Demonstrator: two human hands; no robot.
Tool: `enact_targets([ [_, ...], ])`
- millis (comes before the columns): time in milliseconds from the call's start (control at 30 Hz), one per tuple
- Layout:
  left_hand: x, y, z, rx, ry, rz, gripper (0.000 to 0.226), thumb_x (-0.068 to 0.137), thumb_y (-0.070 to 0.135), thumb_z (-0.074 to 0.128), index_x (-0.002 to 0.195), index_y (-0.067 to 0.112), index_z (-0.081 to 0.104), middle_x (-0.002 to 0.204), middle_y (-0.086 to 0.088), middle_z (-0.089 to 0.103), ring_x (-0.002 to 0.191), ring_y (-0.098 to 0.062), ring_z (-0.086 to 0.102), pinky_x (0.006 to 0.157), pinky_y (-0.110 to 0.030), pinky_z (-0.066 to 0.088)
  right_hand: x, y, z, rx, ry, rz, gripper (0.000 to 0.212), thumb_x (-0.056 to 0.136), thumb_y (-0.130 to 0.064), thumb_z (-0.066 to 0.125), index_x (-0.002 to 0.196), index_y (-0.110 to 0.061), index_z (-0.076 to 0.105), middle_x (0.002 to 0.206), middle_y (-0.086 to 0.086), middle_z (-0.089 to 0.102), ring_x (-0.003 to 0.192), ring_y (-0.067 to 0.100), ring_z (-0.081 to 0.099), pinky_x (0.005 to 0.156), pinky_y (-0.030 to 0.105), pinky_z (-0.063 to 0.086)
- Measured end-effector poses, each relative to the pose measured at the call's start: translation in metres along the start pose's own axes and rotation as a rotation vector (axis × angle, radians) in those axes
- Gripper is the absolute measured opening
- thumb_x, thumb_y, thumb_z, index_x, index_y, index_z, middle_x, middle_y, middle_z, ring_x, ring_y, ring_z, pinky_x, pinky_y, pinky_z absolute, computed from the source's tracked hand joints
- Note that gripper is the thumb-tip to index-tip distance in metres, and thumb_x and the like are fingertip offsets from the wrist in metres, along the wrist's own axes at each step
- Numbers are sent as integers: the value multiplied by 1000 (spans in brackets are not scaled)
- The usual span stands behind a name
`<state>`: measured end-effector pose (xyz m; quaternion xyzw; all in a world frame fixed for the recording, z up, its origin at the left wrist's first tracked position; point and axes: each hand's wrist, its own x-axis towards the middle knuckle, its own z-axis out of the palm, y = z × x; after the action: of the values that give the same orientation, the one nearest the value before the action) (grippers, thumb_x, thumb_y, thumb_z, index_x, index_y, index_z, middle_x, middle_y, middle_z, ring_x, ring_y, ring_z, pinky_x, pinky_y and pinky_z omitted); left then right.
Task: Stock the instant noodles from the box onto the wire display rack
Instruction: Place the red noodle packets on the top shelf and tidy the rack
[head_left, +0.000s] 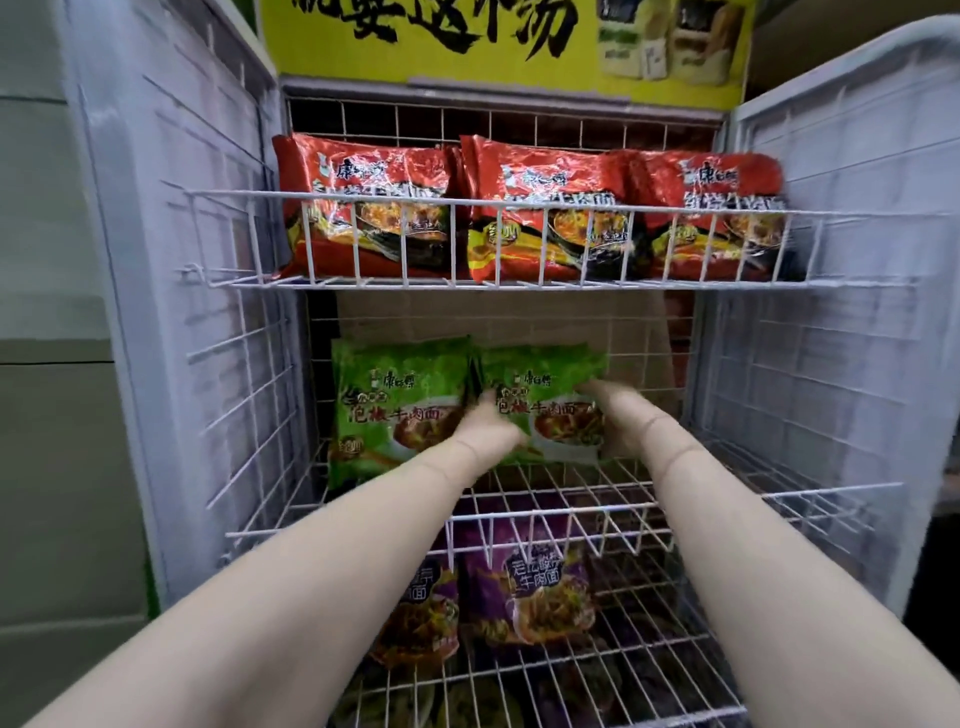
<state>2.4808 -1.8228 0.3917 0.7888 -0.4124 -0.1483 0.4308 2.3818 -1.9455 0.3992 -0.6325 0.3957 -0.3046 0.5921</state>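
A white wire display rack (467, 283) fills the view. On its middle shelf (727, 499) two green noodle packs stand upright. My left hand (485, 431) and my right hand (626, 415) grip the right green pack (545, 384) by its left and right edges. The left green pack (395, 405) leans against the back, apart from my hands. Three red noodle packs (540, 218) stand in a row on the top shelf. Purple noodle packs (524, 597) lie on the shelf below. The box is out of view.
White wire side panels (223, 312) close the rack on both sides. A yellow sign with black characters (467, 41) tops it. The right part of the middle shelf holds no packs. A grey wall (52, 312) is to the left.
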Motion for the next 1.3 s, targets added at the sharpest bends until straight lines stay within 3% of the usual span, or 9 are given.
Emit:
enact_targets([
  [100, 10, -5, 8, 66, 53, 23, 80, 86, 3, 61, 151, 15, 16, 156, -11, 18, 142, -29, 26, 112, -35, 32, -2, -8, 3, -34, -24, -41, 41, 90, -29, 53, 126, -12, 47, 118, 16, 60, 111, 37, 54, 99, 56, 40],
  [233, 22, -10, 9, 70, 118, 69, 78, 88, 3, 57, 151, 17, 14, 158, -8, 13, 145, -25, 18, 114, -33, 25, 8, -6, 2, -32, -46, -125, 44, 89, -21, 52, 132, -22, 44, 120, 12, 58, 116, 35, 50, 102, 56, 38],
  [533, 20, -13, 7, 55, 10, -43, 84, 86, 8, 62, 152, 21, 12, 158, -11, 8, 144, -31, 18, 113, -41, 30, 14, 5, 4, -180, -129, -145, 58, 86, -17, 58, 139, -27, 36, 126, 13, 57, 114, 34, 54, 100, 55, 42],
  [667, 3, -2, 5, 49, -28, -46, 89, 86, 10, 65, 152, 16, 6, 154, -16, 21, 137, -32, 33, 108, -38, 37, -1, -1, 3, -200, -13, -195, 51, 90, -20, 57, 138, -15, 39, 130, 12, 54, 119, 34, 51, 102, 44, 41],
  [767, -8, 5, -2, 25, 27, -5, 82, 86, 14, 65, 150, 11, 13, 149, -15, 33, 131, -30, 42, 103, -34, 41, -16, -10, 6, -167, 128, -302, 53, 93, -20, 52, 141, -9, 34, 138, 16, 47, 124, 34, 47, 103, 43, 40],
  [967, -32, 22, -24, -25, 161, 87, 57, 90, 19, 59, 139, 8, 32, 137, -14, 45, 121, -30, 48, 87, -33, 43, -60, -25, 18, -186, 138, -419, 63, 95, -28, 49, 148, -7, 22, 152, 12, 30, 139, 28, 30, 111, 36, 26],
  [1100, -54, 31, -32, -107, 180, 154, 46, 90, 22, 61, 130, 12, 41, 126, -8, 54, 96, -19, 50, 76, -29, 39, -91, -29, 28, -186, 134, -479, 54, 96, -32, 48, 143, -11, 33, 146, 9, 39, 132, 26, 39, 100, 32, 32],
  [1300, -100, 28, -49, -308, 200, 332, 31, 89, 17, 61, 118, 11, 50, 112, -4, 58, 100, -15, 55, 79, -24, 40, -144, -23, 43, -18, 91, -604, 39, 96, -29, 47, 132, -13, 48, 126, 2, 52, 111, 13, 50, 87, 26, 38],
])
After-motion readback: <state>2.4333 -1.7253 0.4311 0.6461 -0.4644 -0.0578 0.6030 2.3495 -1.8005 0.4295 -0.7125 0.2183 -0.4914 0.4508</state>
